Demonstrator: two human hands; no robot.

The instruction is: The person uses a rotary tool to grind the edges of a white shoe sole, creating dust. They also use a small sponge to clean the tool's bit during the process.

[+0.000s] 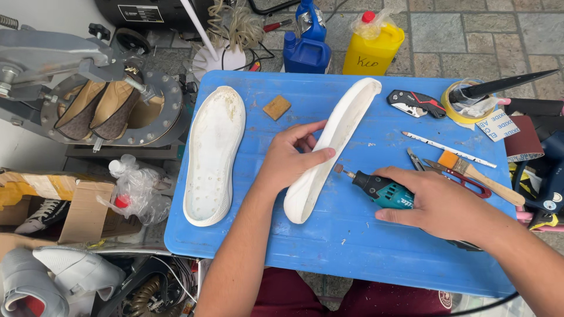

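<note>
On the blue tabletop (352,246) the left hand (291,158) props a white shoe sole (338,141) on its edge, thumb pressed on the near side and fingers curled behind the rim, about midway along its length. The right hand (437,202) is wrapped closed around a black and teal rotary tool (379,189), whose small grinding tip sits just beside the sole's side wall; whether it touches cannot be told. The sole looks light and rubbery, likely to flex if held only at one end, so a grip near the worked spot seems the steadiest hold. A second white sole (214,152) lies flat to the left, well apart. A utility knife (414,103), a paintbrush (479,176), a roll of tape (464,105) and a small tan block (277,107) lie about. The tool's rear and its cord are hidden under the right hand and forearm, and the first sole's inner face is turned away.
</note>
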